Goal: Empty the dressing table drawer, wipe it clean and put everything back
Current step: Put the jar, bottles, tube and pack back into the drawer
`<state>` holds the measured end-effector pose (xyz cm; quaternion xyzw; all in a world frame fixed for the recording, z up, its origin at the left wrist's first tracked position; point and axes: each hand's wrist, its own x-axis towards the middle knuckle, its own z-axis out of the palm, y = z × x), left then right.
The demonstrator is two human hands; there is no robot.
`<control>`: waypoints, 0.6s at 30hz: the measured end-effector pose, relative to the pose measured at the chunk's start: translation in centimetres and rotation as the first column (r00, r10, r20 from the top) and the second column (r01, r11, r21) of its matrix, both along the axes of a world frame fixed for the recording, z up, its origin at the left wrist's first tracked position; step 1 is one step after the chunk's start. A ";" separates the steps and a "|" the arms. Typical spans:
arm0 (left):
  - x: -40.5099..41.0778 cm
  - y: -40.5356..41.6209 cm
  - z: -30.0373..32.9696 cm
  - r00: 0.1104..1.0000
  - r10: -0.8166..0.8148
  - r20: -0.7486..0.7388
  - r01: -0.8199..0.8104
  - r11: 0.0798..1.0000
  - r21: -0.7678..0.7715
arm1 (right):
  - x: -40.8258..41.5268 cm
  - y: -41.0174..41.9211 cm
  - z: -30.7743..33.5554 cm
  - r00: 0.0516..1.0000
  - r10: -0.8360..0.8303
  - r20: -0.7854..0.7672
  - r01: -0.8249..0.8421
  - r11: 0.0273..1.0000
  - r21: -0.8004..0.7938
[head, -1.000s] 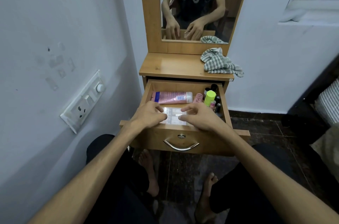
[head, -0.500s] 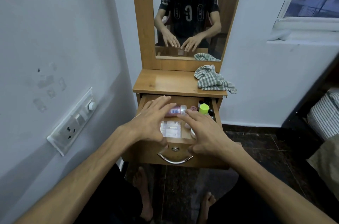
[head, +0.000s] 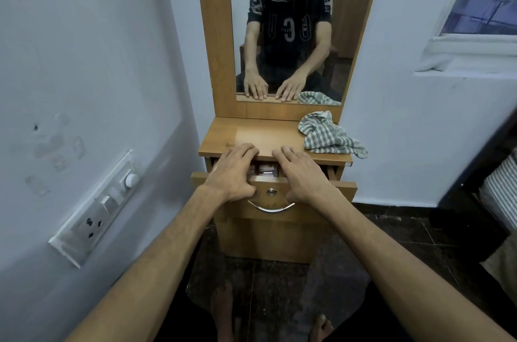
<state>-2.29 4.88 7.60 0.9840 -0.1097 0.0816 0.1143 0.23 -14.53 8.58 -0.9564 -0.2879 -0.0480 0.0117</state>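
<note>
wooden drawer (head: 272, 190) nearly pushed in, just a pinkish sliver showing, sits under the tabletop (head: 260, 136), left hand (head: 233, 172) and right hand (head: 300, 173) flat on its front edge, grip spread, fingers straight

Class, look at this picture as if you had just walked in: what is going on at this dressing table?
A person seated before the mirror has both hands on the drawer. The left hand and right hand lie flat over its front edge, fingers straight, reaching to the tabletop edge. The drawer is only slightly open, with items just visible in the gap. A checked cloth lies crumpled on the tabletop, untouched.
</note>
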 end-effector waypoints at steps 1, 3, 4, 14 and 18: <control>0.1 -0.1 -0.4 0.999 0.007 0.044 -0.007 1.000 -0.010 | 0.3 0.2 -0.2 1.000 -0.005 0.023 0.005 1.000 0.028; 0.2 -0.5 -1.2 0.993 0.034 0.113 -0.033 0.999 -0.013 | 0.6 0.5 -0.7 0.997 -0.021 0.076 0.016 0.997 0.077; 0.3 -0.7 -1.5 0.988 0.057 0.147 -0.056 0.998 -0.007 | 0.6 0.6 -1.0 0.994 -0.032 0.108 0.022 0.995 0.094; 1.8 -2.1 -3.4 0.938 0.166 0.306 -0.180 0.984 0.018 | 0.8 0.7 -3.3 0.960 -0.119 0.255 0.067 0.977 0.201; 2.0 -2.3 -3.8 0.926 0.181 0.332 -0.200 0.980 0.024 | 1.0 0.9 -3.9 0.948 -0.135 0.287 0.070 0.972 0.225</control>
